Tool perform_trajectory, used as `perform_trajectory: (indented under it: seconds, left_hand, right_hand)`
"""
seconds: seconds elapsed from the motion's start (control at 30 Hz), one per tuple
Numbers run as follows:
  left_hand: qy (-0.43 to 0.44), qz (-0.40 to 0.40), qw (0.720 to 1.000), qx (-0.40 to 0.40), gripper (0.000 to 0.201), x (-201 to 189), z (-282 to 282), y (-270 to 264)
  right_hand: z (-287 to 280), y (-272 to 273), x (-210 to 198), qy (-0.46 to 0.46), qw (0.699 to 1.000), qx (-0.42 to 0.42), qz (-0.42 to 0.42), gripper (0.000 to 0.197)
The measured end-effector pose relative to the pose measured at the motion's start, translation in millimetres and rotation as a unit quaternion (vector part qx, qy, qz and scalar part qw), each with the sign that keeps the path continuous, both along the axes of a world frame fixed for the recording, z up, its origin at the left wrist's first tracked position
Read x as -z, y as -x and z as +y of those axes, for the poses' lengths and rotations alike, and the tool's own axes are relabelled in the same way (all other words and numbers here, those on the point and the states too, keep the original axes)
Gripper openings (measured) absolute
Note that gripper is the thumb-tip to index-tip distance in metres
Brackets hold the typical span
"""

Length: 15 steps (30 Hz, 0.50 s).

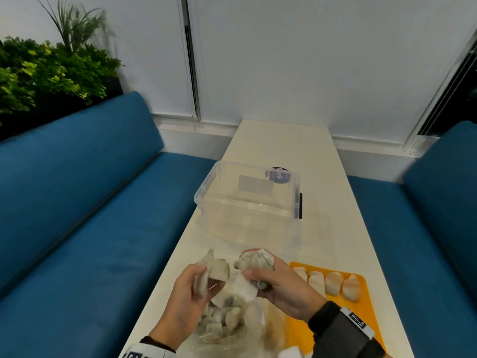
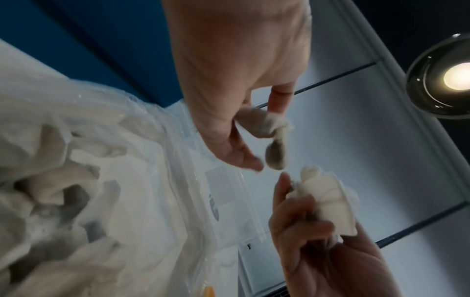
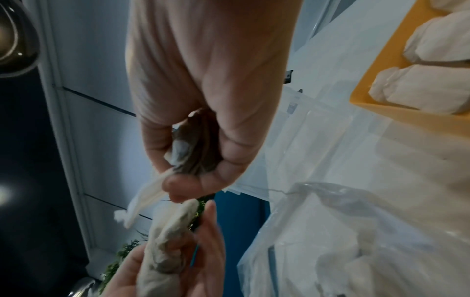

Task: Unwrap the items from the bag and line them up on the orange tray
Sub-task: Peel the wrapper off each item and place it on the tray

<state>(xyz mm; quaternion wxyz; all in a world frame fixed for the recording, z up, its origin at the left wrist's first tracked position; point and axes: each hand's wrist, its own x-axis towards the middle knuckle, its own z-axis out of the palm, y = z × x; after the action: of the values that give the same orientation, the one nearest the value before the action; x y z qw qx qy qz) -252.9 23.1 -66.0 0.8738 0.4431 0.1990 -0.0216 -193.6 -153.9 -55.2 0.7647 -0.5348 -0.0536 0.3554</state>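
— Bag (image 1: 232, 324), where?

— On the white table (image 1: 284, 146), at the near edge, directly below both hands. Clear plastic, slumped, mouth open upward, stuffed with wrapped items (image 1: 219, 329) in pale paper.

— And the left hand (image 1: 185, 298)?

— Raised over the bag. Fingers curled round one wrapped piece (image 1: 214, 275), thumb on the near side, greyish paper poking out above the fingertips. Same grip visible from the right wrist.

— Right hand (image 1: 284, 288)?

— Bunched into a fist round a wad of crumpled wrapping (image 1: 255, 262), with a white flap of paper (image 1: 244, 288) hanging out below the thumb. Close beside the left hand, almost touching. No telling any link between the flap and the left hand's piece.

— Orange tray (image 1: 366, 285)?

— Flat on the table, just to the right of the bag. Carrying a row of pale pieces (image 1: 334, 282), laid side by side along the far end. Near half partly hidden behind the right wrist.

— Anything else around?

— A clear plastic box (image 1: 247, 202) beyond the hands, mid-table, with a round dark-blue label on its far wall. Blue benches (image 1: 77, 202) along both sides. Green plants (image 1: 38, 73) behind the left one. A dark wrist band (image 1: 356, 324) on the right arm.
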Motion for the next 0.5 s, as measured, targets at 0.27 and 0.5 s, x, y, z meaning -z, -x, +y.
perform_trajectory:
  seconds: [0.27, 0.5]
  left_hand:
    - [0.036, 0.016, 0.998, 0.039, 0.033, -2.1, -11.6, -1.7]
    - [0.026, 0.028, 0.999, -0.031, 0.027, -5.9, -27.3, -7.3]
  right_hand:
    - [16.0, 5.2, -10.9, -0.019, 0.998, 0.059, -0.009, 0.022]
    - [25.5, 5.3, -7.3, -0.043, 0.992, 0.116, -0.007, 0.026]
